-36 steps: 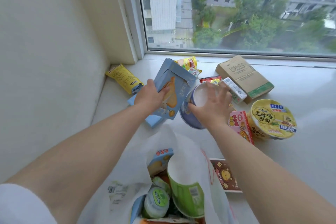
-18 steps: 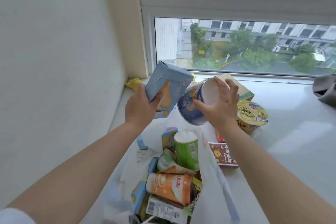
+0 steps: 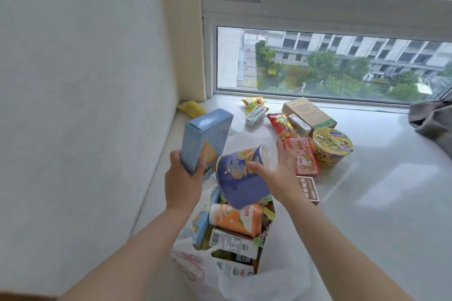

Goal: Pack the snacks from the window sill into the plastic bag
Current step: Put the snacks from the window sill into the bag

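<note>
Both hands over the plastic bag (image 3: 264,283): left hand (image 3: 182,184) gripping blue box (image 3: 206,140), right hand (image 3: 281,176) gripping purple cup (image 3: 241,178)

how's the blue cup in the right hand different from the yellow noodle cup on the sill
The blue cup is held tipped on its side in the right hand above the plastic bag; the yellow noodle cup stands upright on the window sill, untouched. The blue cup is blue and purple; the yellow noodle cup has a yellow printed lid. Both are round, tapered snack tubs.
</note>
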Action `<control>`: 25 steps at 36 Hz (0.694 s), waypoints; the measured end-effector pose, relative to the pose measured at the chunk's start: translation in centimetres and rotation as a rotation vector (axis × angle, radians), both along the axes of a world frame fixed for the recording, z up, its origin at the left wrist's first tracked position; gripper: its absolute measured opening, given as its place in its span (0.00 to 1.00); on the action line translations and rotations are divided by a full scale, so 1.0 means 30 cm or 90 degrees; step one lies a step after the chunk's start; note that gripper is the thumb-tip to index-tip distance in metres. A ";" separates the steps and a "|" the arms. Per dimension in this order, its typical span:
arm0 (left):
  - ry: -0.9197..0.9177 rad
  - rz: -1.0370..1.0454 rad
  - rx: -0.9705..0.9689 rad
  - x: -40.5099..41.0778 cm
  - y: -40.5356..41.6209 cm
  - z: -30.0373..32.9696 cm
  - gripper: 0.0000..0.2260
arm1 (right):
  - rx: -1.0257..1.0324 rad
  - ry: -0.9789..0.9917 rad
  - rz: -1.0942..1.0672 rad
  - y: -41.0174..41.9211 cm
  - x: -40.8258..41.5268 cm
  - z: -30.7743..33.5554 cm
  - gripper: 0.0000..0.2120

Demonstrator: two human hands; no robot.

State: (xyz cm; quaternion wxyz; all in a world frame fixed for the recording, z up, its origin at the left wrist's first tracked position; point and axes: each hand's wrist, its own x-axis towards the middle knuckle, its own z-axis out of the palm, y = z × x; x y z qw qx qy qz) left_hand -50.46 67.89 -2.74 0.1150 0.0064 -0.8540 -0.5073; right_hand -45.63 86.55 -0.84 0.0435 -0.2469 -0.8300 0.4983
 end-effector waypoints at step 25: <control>-0.049 -0.162 -0.026 0.136 0.032 -0.181 0.14 | 0.020 -0.190 -0.145 0.153 0.140 -0.017 0.50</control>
